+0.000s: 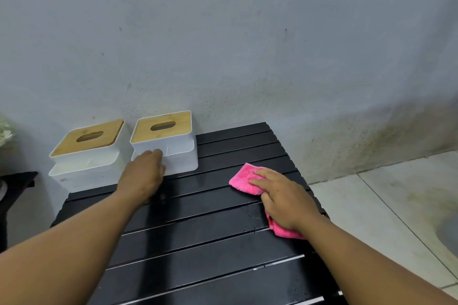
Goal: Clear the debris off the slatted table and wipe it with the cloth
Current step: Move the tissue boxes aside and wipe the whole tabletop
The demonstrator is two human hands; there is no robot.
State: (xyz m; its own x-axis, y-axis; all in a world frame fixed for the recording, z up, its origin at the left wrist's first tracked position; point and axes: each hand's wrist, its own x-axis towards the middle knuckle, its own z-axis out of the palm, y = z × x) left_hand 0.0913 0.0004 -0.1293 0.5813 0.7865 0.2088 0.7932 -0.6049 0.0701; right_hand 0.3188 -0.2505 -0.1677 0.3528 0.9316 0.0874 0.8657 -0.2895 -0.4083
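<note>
The black slatted table fills the lower middle of the view. My right hand lies flat on a pink cloth near the table's right edge, fingers spread over it. My left hand reaches to the front lower wall of the right-hand white tissue box with a wooden lid, fingertips touching it. A second white box with a wooden lid stands just left of the first, at the table's back left corner. No loose debris shows on the slats.
A pale blue-grey wall rises right behind the table and boxes. Pale floor tiles lie to the right. A dark piece of furniture sits at the left edge.
</note>
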